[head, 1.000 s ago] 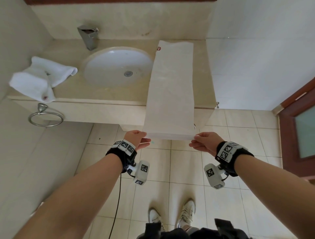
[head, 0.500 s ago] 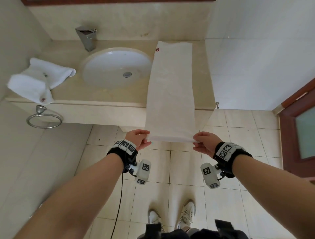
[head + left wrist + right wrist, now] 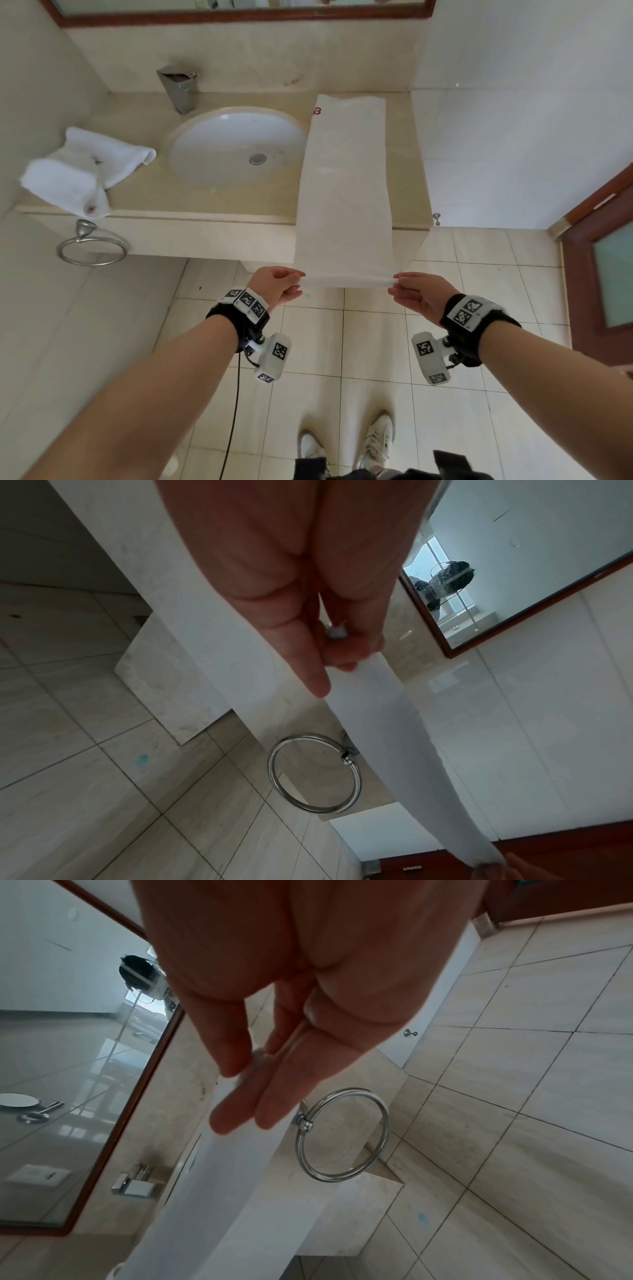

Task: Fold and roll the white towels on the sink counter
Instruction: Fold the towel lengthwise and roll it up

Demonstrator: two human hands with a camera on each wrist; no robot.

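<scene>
A long white towel [image 3: 344, 192], folded into a narrow strip, lies on the right side of the sink counter [image 3: 191, 205] and hangs off its front edge. My left hand [image 3: 291, 286] pinches its near left corner and my right hand [image 3: 400, 287] pinches its near right corner, holding that end taut in the air. In the left wrist view the strip [image 3: 383, 739] runs away from the left hand [image 3: 337, 657]. The right wrist view shows the right hand [image 3: 246, 1074] with thumb and fingers clamped on the towel [image 3: 219, 1191]. Another white towel [image 3: 82, 171] lies crumpled at the counter's left end.
An oval basin [image 3: 236, 150] sits in the counter's middle, with a metal faucet [image 3: 178, 89] behind it and a mirror above. A chrome towel ring [image 3: 92, 248] hangs under the left end. A wooden door [image 3: 603, 274] stands at right. My shoes [image 3: 346, 445] are on the tiled floor.
Both hands have drawn the towel's near end slightly up and spread it tighter; the edge between them now looks doubled over. The camera has tilted up, showing the mirror frame.
</scene>
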